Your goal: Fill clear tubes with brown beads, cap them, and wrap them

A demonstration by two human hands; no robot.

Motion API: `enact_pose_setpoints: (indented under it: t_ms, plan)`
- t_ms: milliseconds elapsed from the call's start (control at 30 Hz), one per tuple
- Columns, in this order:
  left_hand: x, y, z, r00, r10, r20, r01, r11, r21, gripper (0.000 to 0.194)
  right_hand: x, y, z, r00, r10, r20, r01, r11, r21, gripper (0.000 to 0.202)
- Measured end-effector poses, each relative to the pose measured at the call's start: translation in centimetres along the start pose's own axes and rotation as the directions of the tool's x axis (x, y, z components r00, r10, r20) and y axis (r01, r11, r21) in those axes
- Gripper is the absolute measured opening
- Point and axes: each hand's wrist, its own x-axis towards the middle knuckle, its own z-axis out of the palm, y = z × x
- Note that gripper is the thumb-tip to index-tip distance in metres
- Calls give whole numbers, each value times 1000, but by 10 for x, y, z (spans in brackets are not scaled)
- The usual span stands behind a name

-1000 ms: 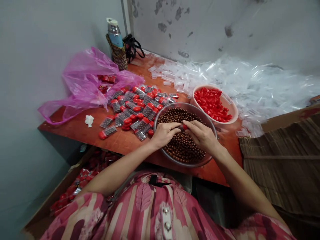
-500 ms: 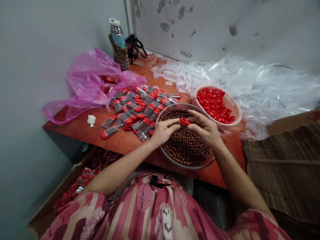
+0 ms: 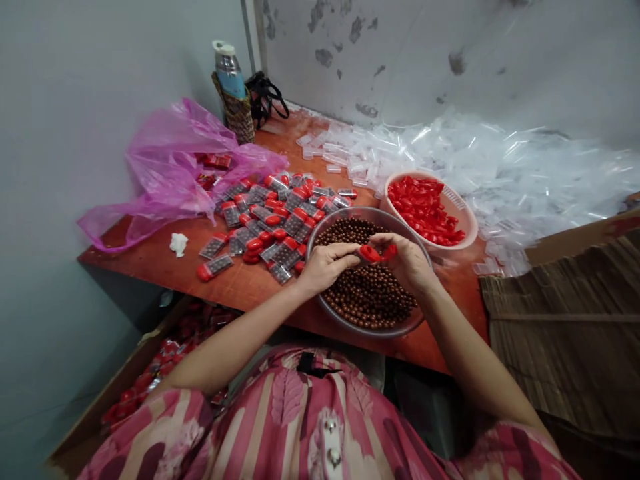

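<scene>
Over a metal bowl [image 3: 327, 317] of small brown balls [image 3: 373, 300], my two hands meet at a red plastic cap [image 3: 371, 254]. My left hand [image 3: 327, 267] has its fingers pinched at the cap's left end. My right hand [image 3: 409, 263] is closed with its fingertips around the right part, where a second red section shows; I cannot tell whether it is a flap of the same cap or a separate piece. Just behind the bowl stands a pink basket [image 3: 470, 230] with many red caps [image 3: 425, 210].
Filled red-capped clear boxes [image 3: 275, 220] lie heaped left of the bowl. A pink plastic bag [image 3: 175, 153], a flask [image 3: 230, 73] in a woven holder and white tissue [image 3: 179, 244] are farther left. Clear empty boxes [image 3: 525, 173] pile up behind; stacked cardboard [image 3: 565, 333] stands right.
The red cap appeared as one compact piece between my hands; now a second red section shows at my right fingertips. My right fingers have curled in closer. The view has shifted slightly.
</scene>
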Motion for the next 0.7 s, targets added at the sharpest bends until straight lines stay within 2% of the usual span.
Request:
enact_pose_setpoints:
  t_ms: [133,233,467,600,700]
  plan:
    - [0,-1,-1,999,26,-21,-24,998,57,26,0,3,9,959,216,186,-246,957,156,39]
    - [0,-2,-1,1000,8,-2,-8,998,66,27,-1,2,14,927,300,224,-350,908,232,36]
    - [0,-3,-4,999,33,-7,-33,996,85,23,5,10,24,954,269,134,-299,887,352,20]
    - [1,3,-2,999,39,-6,-38,992,117,24,4,11,29,961,261,96,-278,896,347,25]
    - [1,10,0,998,30,-51,-20,983,185,27,-2,2,27,966,234,106,-254,932,257,39]
